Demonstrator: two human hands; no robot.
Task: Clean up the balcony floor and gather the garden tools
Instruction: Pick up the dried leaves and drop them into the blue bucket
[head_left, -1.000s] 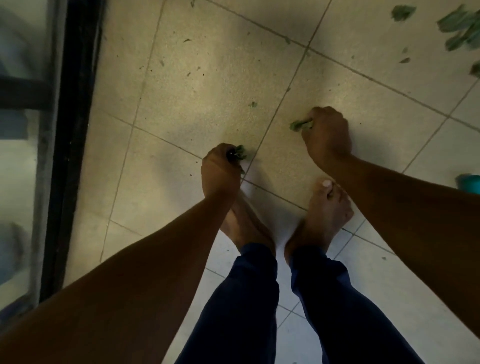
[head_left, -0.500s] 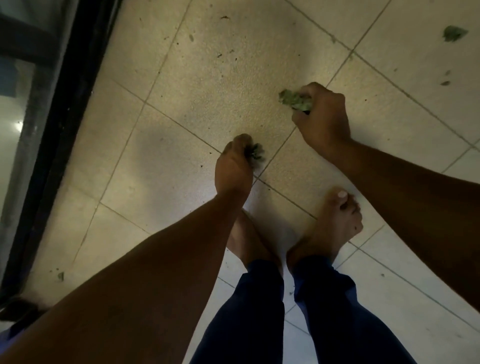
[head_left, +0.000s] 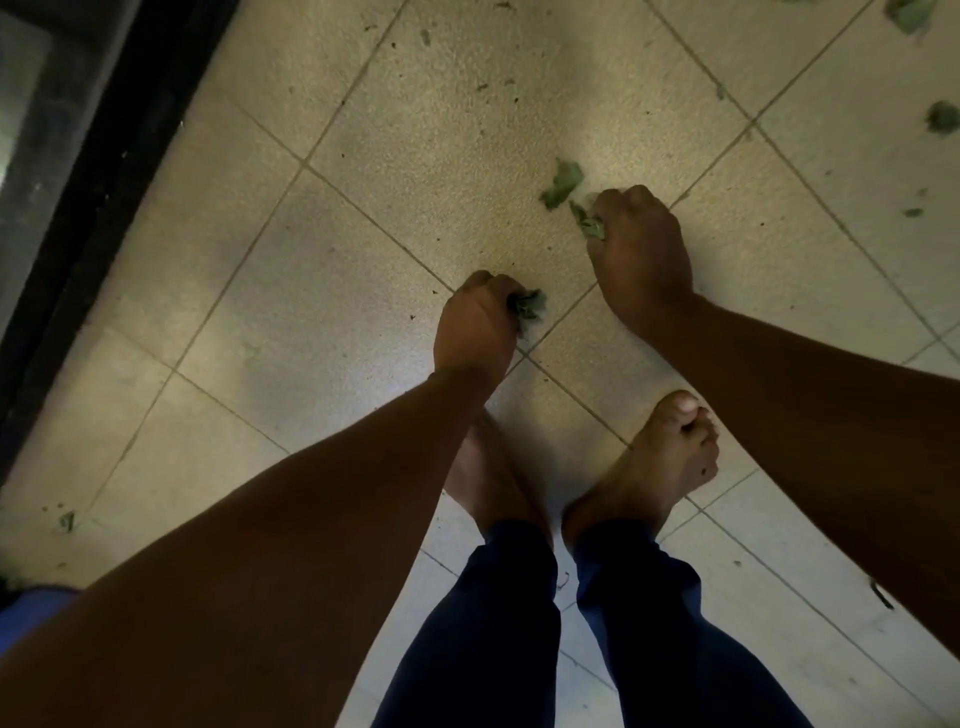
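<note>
Now — left hand (head_left: 475, 322) grips leaves (head_left: 684, 306) | right hand (head_left: 641, 249) grips leaf scraps (head_left: 589, 226) — door frame (head_left: 119, 171) left

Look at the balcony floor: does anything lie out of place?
Yes. Torn green leaf scraps and dark crumbs litter the tiled floor, more at the upper right. Both the left hand and right hand already grip gathered leaves.

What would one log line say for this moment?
left hand: holds leaf scraps | right hand: holds leaf bits | loose leaf lies on floor
</note>
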